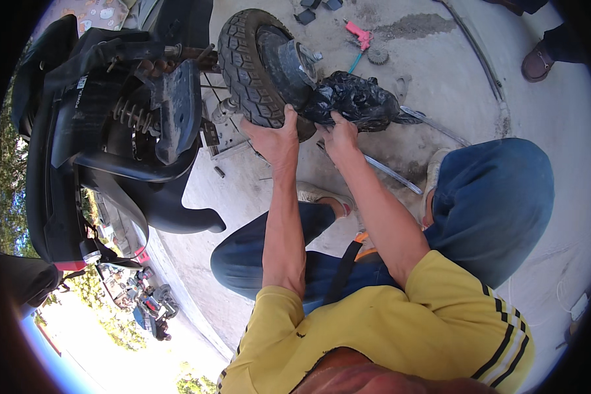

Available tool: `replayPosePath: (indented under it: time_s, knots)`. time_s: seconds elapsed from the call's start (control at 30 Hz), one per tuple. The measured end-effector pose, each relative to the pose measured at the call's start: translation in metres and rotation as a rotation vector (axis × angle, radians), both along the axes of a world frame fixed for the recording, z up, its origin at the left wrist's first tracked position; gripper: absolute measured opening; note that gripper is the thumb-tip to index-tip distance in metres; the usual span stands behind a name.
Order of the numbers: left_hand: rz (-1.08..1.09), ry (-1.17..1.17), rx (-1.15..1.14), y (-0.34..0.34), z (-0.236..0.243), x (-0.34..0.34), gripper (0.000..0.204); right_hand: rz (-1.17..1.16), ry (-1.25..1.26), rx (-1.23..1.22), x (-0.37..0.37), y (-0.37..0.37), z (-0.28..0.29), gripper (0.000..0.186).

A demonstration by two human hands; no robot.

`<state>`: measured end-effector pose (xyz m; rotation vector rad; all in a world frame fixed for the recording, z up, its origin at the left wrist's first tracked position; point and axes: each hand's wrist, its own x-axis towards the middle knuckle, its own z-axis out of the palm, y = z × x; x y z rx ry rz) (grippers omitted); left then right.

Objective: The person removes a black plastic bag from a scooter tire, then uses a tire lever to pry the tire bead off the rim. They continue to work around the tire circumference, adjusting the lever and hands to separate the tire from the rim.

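A small wheel with a knobbly black tyre [246, 69] stands on the concrete in front of me, its dark hub and grey drum [292, 65] facing right. My left hand [276, 139] grips the near lower part of the tyre, thumb on its side, fingertips partly hidden. A crumpled black plastic bag [361, 102] lies against the wheel's right side; what is inside it is hidden. Close to the tyre, my right hand [340, 136] is closed on the near edge of the bag, thumb on top.
At left a black scooter [105, 118] with an exposed spring lies tipped over. Beyond the bag are a pink-handled tool [358, 34] and a small round dark part [377, 56]. Metal strips [394, 175] lie near my feet. Another person's shoe [537, 64] is at far right.
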<state>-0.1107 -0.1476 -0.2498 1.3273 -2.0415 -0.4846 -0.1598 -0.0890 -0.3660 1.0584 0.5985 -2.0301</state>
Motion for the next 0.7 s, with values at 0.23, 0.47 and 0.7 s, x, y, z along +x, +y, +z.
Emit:
replayPosePath:
  time_s: [0.23,0.47,0.7]
  knots:
    - [-0.425,0.431,0.490,-0.055,0.015,0.047,0.067,0.436,0.628,0.127,-0.004,0.023,0.036,0.057]
    - [-0.049,0.349,0.976,-0.091,-0.114,0.123,0.048,0.525,0.973,0.182,-0.009,0.017,0.063,0.078]
    - [-0.175,0.399,0.985,-0.070,-0.155,0.101,0.048,0.709,0.974,0.284,-0.010,0.029,0.082,0.072]
